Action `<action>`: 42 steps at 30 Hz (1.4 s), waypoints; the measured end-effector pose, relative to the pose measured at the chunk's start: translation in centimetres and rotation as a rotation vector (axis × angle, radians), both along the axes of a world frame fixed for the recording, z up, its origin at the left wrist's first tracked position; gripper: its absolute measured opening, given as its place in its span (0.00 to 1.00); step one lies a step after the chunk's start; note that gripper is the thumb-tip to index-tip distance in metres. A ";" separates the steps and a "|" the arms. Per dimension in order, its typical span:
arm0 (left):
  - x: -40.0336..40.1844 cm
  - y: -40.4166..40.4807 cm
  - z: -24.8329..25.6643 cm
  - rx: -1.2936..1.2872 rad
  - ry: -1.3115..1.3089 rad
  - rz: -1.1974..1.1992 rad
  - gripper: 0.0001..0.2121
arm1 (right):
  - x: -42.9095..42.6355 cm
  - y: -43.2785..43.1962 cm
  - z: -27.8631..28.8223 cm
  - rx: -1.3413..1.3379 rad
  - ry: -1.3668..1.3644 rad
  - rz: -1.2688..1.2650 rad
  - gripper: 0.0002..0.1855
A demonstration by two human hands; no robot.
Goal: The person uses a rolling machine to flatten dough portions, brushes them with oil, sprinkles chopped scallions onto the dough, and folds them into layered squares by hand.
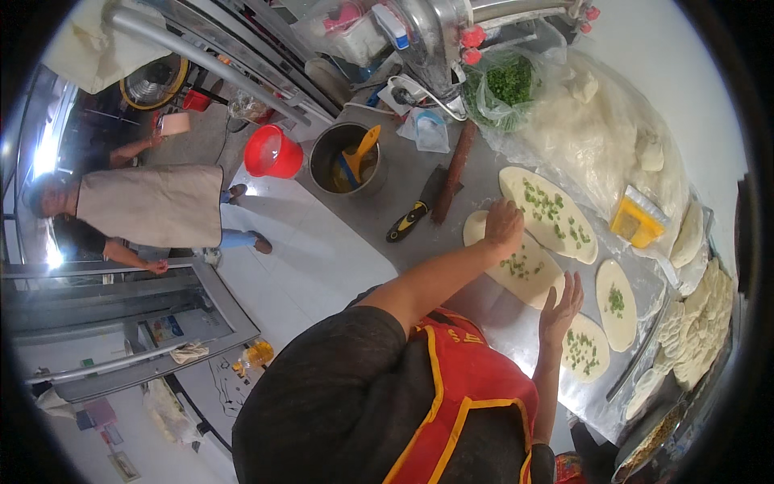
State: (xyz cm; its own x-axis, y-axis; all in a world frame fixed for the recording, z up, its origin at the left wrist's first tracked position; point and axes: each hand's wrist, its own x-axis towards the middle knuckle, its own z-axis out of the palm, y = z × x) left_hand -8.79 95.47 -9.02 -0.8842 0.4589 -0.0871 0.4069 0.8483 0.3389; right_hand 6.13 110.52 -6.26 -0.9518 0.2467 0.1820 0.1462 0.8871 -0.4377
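Observation:
My left hand (505, 230) is curled over an oval sheet of dough (538, 284) sprinkled with chopped green onion; whether its fingers hold anything is hidden. At that sheet's near right end, my right hand (561, 308) has its fingers spread and nothing visible in them. A larger dough oval with green onion (544, 212) lies beyond my left hand. To the right are a narrow dough oval (614, 290) with a small heap of green onion and another sprinkled dough oval (583, 357).
A rolling pin (456, 169) lies beside a black-and-yellow-handled scraper (417, 212). Left of them stands a metal pot (347, 187) with a brush. Plastic-covered dough (592, 133), bagged greens (508, 85) and a yellow-handled scraper (638, 224) lie behind. A person in an apron (151, 206) stands at left.

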 end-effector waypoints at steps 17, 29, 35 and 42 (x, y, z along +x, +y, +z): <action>4.6 -5.5 0.5 0.356 0.242 -0.154 0.09 | 0.3 -2.1 -1.6 0.047 -0.085 0.237 0.22; 6.3 -3.9 2.0 0.289 0.007 -0.424 0.17 | 2.5 1.5 -1.4 -0.192 0.055 -0.140 0.20; 8.3 -0.6 1.0 0.115 0.005 -0.634 0.22 | 3.8 1.1 -0.9 -0.187 0.083 -0.124 0.20; 7.9 -0.8 1.8 0.098 -0.009 -0.636 0.23 | 11.1 4.7 -0.5 -0.005 -0.100 -0.241 0.25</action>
State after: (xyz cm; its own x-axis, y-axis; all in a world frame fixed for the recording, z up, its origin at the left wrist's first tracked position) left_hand -0.89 94.64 -7.26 -0.4365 0.8994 -0.0242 0.8170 0.4075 0.4081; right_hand 17.19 115.26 -6.72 -0.8788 0.4690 0.0881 0.3958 0.8195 -0.4144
